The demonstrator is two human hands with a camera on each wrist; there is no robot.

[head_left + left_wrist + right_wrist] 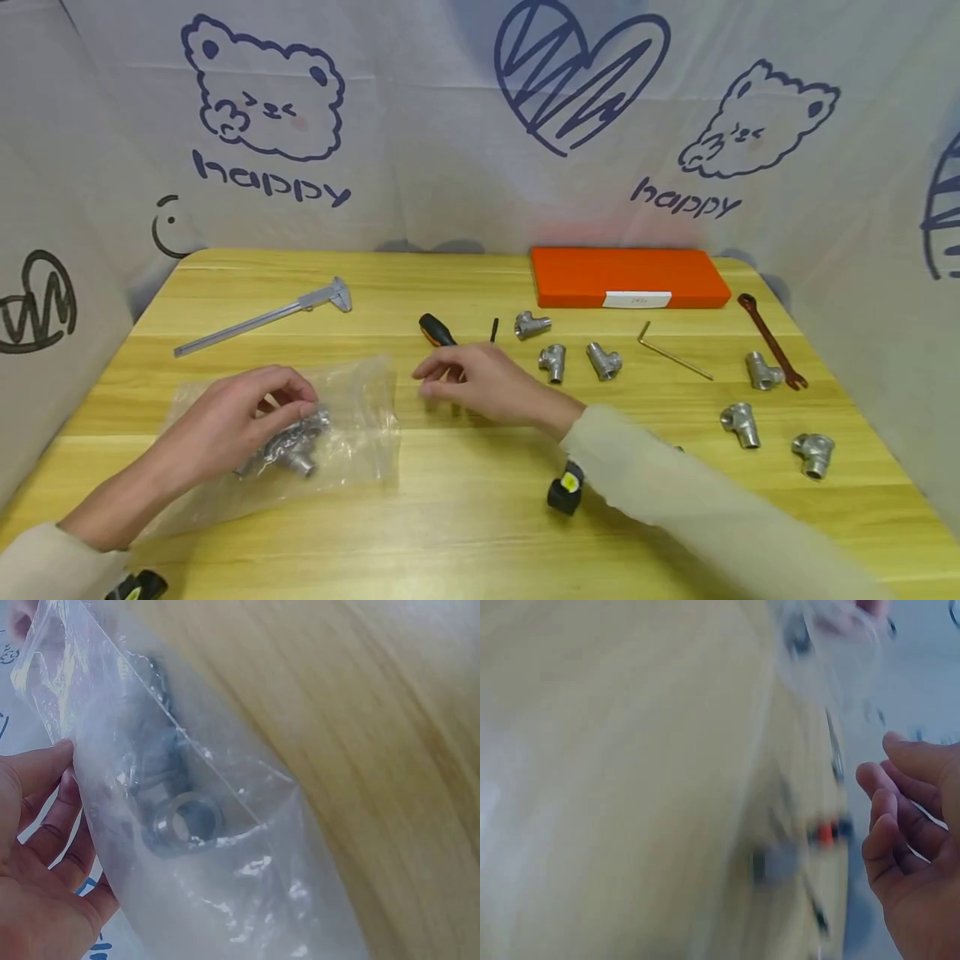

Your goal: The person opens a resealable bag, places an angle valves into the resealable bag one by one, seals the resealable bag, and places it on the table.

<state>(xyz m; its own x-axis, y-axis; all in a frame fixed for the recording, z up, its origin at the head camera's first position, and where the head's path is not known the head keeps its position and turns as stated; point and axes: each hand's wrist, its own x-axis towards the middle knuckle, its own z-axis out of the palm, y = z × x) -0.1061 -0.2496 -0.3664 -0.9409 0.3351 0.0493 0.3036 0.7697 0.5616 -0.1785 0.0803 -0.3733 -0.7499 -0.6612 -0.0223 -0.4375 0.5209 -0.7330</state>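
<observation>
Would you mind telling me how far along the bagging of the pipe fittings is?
Judging by the table, it has barely begun. Done: at least one fitting sits in the clear bag. In hand: the left hand grips that fitting through the bag, while the right hand hovers empty near the screwdriver. Left: six fittings lie loose, such as the nearest one.

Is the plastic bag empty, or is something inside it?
Not empty. The plastic bag holds metal pipe fittings; the left hand grips them through the plastic.
</observation>
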